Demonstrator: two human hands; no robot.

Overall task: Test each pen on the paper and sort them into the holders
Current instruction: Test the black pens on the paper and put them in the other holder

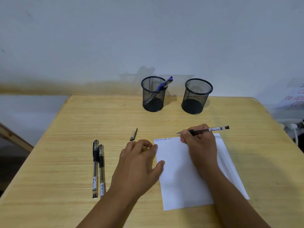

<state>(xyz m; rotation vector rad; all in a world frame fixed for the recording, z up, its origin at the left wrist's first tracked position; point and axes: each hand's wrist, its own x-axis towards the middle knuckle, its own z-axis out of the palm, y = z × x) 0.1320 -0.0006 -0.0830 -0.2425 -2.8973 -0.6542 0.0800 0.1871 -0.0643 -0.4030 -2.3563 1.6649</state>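
A white sheet of paper (181, 181) lies on the wooden table, with small blue and black scribbles along its top edge. My right hand (199, 142) holds an uncapped black pen (207, 130) in a writing grip, its tip just above the paper's top edge. My left hand (139, 158) lies flat, fingers on the paper's left edge. The pen's black cap (133, 134) lies on the table beyond my left hand. Two capped black pens (98, 168) lie side by side at the left. The left mesh holder (153, 94) contains blue pens (166, 83). The right mesh holder (196, 96) looks empty.
The table (65, 145) stands against a pale wall. A paper with red writing (294, 97) and some white cables (294, 127) sit off the table's right edge. A wooden frame (14, 137) shows at the far left.
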